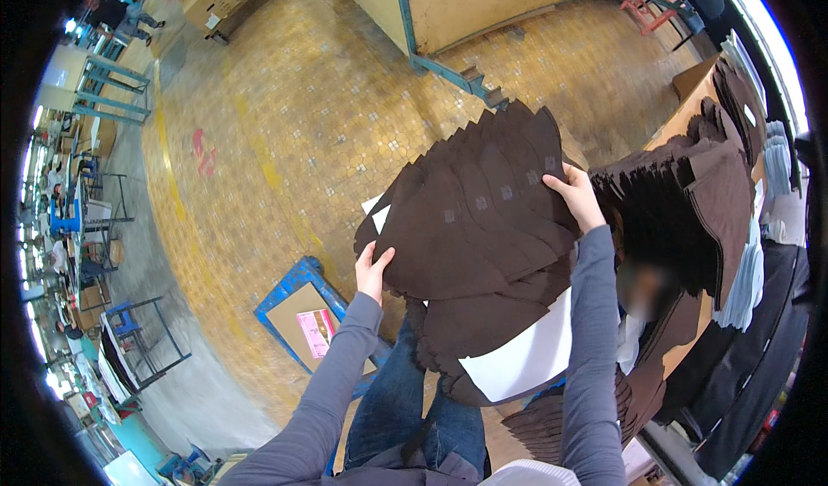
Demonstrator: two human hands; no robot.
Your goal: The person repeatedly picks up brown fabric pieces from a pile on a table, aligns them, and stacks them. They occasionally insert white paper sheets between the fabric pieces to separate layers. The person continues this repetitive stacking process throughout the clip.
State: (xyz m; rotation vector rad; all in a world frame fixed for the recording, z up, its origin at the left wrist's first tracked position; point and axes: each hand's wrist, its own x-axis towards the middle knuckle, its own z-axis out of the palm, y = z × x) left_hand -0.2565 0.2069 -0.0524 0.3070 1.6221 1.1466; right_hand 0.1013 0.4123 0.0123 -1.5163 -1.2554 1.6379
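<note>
A fanned stack of dark brown cut fabric pieces is held out in front of me, its edges stepped like scales and small pale marks on several pieces. My left hand pinches the stack's lower left edge between thumb and fingers. At its right side, my right hand grips with the thumb on top and the fingers underneath, partly hidden. Below the held stack lie more brown pieces, with a white paper sheet showing at their right.
More brown fabric stacks hang over a surface on the right, beside light blue pieces. A blue-framed platform with a pink printed packet sits by my legs. Ahead stands a wood-panelled, green-framed structure; cardboard boxes rest far left.
</note>
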